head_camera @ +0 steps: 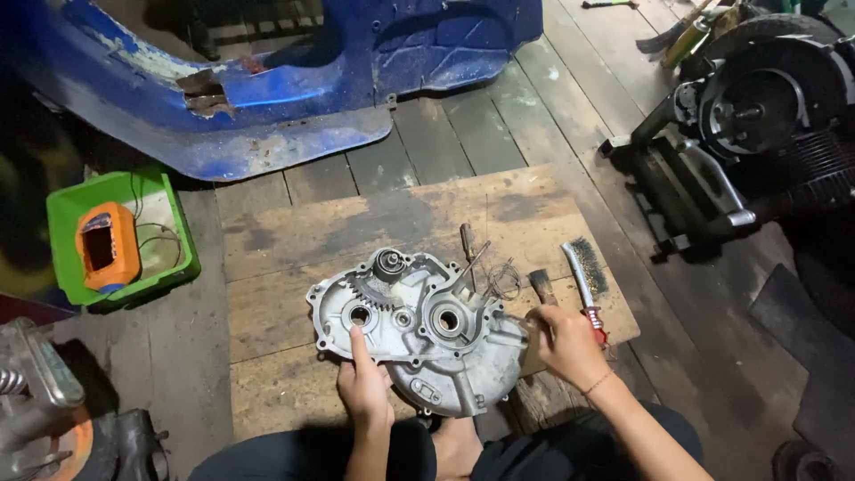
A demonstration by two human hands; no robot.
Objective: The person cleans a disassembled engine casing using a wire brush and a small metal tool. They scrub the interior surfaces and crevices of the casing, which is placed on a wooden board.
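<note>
A grey metal engine case half [419,334] with gears and bearing holes lies on a plywood board [294,240]. My left hand [363,385] rests on its near left edge, index finger pointing up beside a round bearing hole. My right hand [563,343] is at the case's right rim, fingers closed around something small and thin that I cannot make out. A paint brush [540,285] and a wire brush with a red handle [586,281] lie just beyond my right hand. A screwdriver [466,240] and a coil of thin wire [504,279] lie above the case.
A blue scooter body [294,80] lies at the top. A green bin [169,258] holding an orange part stands at left. A black engine with wheel [757,107] sits at upper right. Metal parts [36,383] crowd the lower left. The floor is wooden planks.
</note>
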